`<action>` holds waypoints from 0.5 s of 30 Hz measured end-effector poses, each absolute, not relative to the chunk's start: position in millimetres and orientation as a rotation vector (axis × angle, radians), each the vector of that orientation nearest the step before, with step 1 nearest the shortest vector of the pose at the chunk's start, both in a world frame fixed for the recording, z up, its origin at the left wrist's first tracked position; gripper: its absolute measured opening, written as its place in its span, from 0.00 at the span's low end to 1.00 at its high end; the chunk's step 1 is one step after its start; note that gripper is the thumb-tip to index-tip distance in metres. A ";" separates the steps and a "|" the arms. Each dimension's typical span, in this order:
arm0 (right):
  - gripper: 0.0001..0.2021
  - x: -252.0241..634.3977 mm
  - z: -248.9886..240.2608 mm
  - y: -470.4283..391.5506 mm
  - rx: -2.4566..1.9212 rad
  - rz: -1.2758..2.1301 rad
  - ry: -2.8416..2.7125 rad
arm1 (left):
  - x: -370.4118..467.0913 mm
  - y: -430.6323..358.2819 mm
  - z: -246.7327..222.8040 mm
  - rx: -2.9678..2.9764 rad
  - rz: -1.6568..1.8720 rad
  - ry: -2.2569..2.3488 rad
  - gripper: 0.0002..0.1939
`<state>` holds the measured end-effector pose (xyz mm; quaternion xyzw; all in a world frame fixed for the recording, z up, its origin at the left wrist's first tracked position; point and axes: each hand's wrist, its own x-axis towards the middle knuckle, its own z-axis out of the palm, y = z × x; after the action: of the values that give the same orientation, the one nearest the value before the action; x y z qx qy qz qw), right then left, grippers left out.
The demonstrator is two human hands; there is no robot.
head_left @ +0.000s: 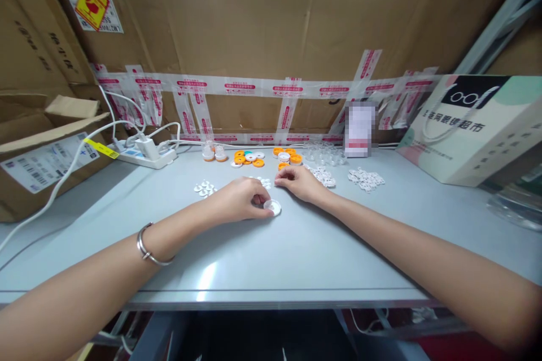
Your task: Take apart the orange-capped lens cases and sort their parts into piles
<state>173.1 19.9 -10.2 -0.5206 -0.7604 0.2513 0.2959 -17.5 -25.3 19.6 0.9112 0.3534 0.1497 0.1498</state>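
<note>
My left hand [243, 200] is closed, thumb and fingers gripping the edge of a small white round cap [274, 208] at the table's middle. Just beyond it, my right hand [301, 181] has thumb and fingertips pinched together by a small pile of white parts [265, 183]. Whatever those fingertips hold is too small to make out. Behind the hands lie orange and white rings [258, 163] and several orange and white caps [296, 159]. Small white hooked pieces [205, 188] are spread left of the hands, and white pieces [325, 176] lie partly behind my right hand.
Clear domes [324, 153], two assembled pieces [214, 152] and a white pile [366, 179] sit farther back. A power strip [156, 157] with cables and an open carton [46, 152] stand left. A paper bag [461, 130] and clear container [519, 197] are right; cardboard [254, 22] walls the back.
</note>
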 end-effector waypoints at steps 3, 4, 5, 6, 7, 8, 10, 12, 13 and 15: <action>0.06 170.5 -14.4 20.2 -1.371 0.633 -2.006 | -17.2 -26.2 20.2 2.624 0.422 1.021 0.11; 0.06 169.6 -14.4 20.3 -1.359 0.630 -1.996 | -17.2 -26.3 20.2 2.626 0.419 1.021 0.11; 0.06 169.0 -13.3 20.6 -1.348 0.635 -1.977 | -17.2 -26.2 20.2 2.629 0.417 1.021 0.12; 0.06 169.1 -11.2 20.8 -1.335 0.649 -1.949 | -17.3 -26.1 20.1 2.632 0.414 1.020 0.12; 0.06 169.9 -8.1 20.7 -1.321 0.671 -1.914 | -17.5 -26.0 20.1 2.635 0.410 1.019 0.12; 0.07 171.8 -4.0 20.0 -1.302 0.698 -1.879 | -17.7 -25.9 20.2 2.639 0.407 1.018 0.12; 0.08 178.2 5.6 15.9 -1.250 0.746 -1.877 | -18.3 -25.9 20.5 2.652 0.400 1.016 0.12; 0.10 186.5 14.3 7.4 -1.214 0.783 -2.002 | -18.9 -25.9 21.0 2.666 0.398 1.007 0.12; 0.12 190.3 17.1 2.0 -1.208 0.796 -2.084 | -19.2 -26.0 21.2 2.671 0.397 0.999 0.12; 0.18 194.7 18.6 -9.1 -1.203 0.816 -2.224 | -19.6 -25.8 21.6 2.673 0.393 0.980 0.12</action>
<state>194.7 -9.1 18.6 -0.4395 -0.8126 0.2981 0.2400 -19.6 -25.8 21.6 0.9218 0.3378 0.1355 0.1332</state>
